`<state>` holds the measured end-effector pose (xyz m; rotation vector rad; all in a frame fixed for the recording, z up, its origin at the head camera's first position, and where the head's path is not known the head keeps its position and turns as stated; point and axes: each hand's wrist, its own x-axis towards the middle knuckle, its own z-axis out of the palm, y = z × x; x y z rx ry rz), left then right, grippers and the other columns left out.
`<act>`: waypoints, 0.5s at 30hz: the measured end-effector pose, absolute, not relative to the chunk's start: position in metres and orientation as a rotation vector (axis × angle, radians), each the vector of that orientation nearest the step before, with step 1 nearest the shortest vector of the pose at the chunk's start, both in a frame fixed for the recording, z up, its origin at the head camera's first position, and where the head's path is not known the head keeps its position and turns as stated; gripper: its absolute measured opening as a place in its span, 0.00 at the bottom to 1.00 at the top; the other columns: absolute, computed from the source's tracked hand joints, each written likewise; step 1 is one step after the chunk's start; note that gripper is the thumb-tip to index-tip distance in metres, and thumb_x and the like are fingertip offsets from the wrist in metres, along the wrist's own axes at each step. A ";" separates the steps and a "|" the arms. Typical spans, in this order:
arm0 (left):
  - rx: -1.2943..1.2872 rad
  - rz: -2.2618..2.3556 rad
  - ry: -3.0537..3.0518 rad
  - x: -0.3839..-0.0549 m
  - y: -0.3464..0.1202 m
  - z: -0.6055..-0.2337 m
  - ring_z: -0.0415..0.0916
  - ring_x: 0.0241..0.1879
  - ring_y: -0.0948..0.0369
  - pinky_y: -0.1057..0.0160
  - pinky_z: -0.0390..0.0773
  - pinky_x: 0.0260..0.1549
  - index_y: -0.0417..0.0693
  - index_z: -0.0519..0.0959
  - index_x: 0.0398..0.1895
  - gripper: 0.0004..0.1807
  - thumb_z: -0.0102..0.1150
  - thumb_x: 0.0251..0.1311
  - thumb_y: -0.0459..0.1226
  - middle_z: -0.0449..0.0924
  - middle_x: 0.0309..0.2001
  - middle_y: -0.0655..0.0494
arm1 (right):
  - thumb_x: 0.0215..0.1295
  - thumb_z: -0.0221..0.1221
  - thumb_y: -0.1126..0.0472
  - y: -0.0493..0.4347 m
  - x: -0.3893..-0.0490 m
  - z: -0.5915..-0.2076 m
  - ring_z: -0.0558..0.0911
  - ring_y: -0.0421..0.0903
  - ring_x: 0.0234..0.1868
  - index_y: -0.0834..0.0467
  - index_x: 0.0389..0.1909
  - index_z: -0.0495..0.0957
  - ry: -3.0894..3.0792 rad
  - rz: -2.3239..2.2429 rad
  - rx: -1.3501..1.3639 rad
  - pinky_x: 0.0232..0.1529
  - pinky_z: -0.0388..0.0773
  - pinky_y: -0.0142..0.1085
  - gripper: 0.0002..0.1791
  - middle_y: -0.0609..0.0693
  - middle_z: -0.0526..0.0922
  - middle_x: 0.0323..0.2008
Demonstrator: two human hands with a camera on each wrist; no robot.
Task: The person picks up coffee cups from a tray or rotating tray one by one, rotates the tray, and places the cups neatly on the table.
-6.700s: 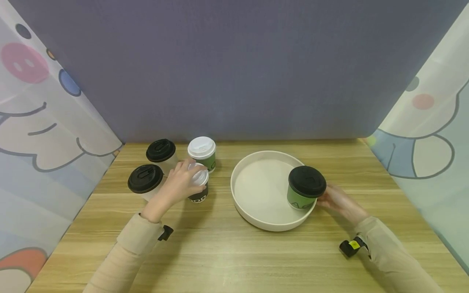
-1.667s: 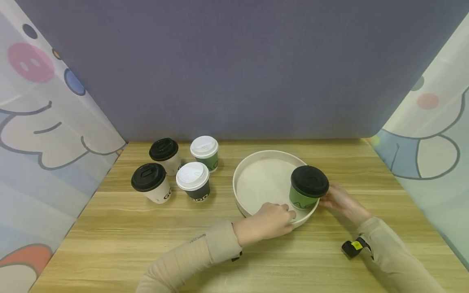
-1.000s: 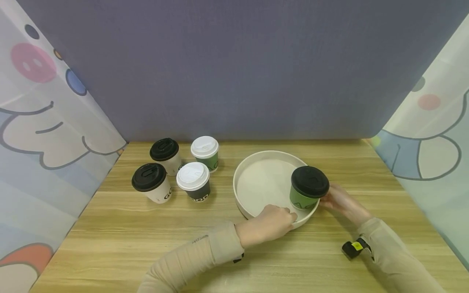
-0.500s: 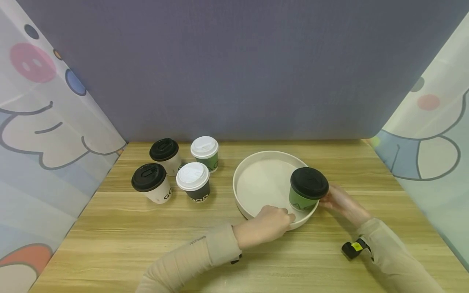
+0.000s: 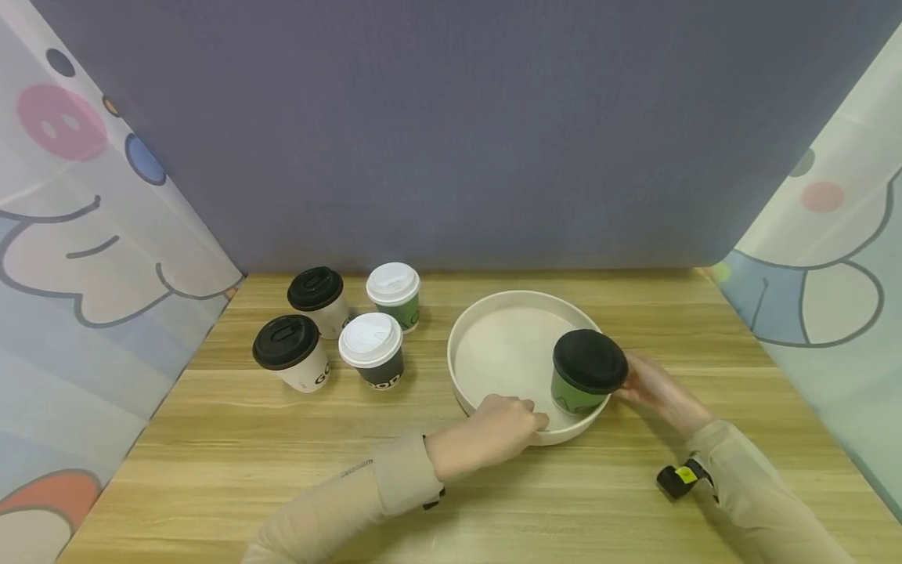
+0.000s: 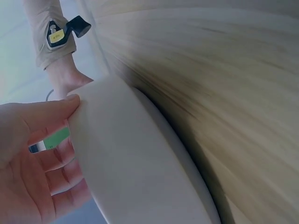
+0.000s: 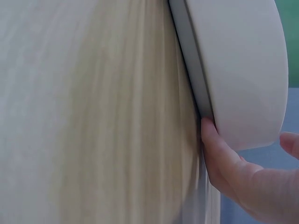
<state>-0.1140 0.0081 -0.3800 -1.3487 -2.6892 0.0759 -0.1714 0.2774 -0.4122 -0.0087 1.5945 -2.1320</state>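
Observation:
A round cream tray [image 5: 489,352] lies on the wooden table in the head view. On its right side stands a green paper cup [image 5: 589,364] with a black lid, close to the rim. My left hand [image 5: 493,432] grips the near rim; in the left wrist view the thumb touches the edge of the tray [image 6: 135,163] while the other fingers reach over to the inner side. At the right rim is my right hand [image 5: 654,389], partly hidden behind the cup. The right wrist view shows its fingers low against the tray wall [image 7: 250,79] and the thumb near the top edge.
Left of the tray stand two white cups with black lids, one nearer [image 5: 299,364] and one farther [image 5: 324,305]. Beside them are a dark cup [image 5: 380,364] and a green cup [image 5: 398,305], both with white lids. A grey panel [image 5: 451,141] closes the back.
My left hand has come from the white-lidded dark cup to the tray's near rim, lately shifting left along it. The green cup has moved slightly left and nearer. The right hand stays put.

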 end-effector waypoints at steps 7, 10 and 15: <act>-1.338 0.083 -2.644 -0.115 -0.004 -0.382 0.69 0.19 0.68 0.72 0.60 0.10 0.62 0.79 0.27 0.06 0.54 0.53 0.48 0.73 0.22 0.64 | 0.70 0.36 0.60 0.277 -0.172 -0.412 0.77 0.37 0.32 0.49 0.28 0.79 1.503 -2.175 0.022 0.34 0.76 0.30 0.21 0.44 0.78 0.30; -1.336 0.089 -2.624 -0.115 -0.010 -0.382 0.70 0.20 0.67 0.72 0.59 0.10 0.63 0.79 0.27 0.06 0.54 0.52 0.49 0.73 0.22 0.64 | 0.70 0.35 0.60 0.277 -0.174 -0.413 0.78 0.37 0.32 0.47 0.29 0.78 1.512 -2.170 0.028 0.34 0.76 0.30 0.22 0.43 0.79 0.31; -1.345 0.060 -2.629 -0.117 -0.020 -0.381 0.71 0.22 0.67 0.73 0.61 0.14 0.62 0.80 0.29 0.06 0.54 0.52 0.48 0.75 0.24 0.65 | 0.68 0.40 0.56 0.280 -0.177 -0.421 0.78 0.39 0.35 0.46 0.34 0.74 1.543 -2.163 -0.021 0.37 0.76 0.32 0.12 0.43 0.79 0.33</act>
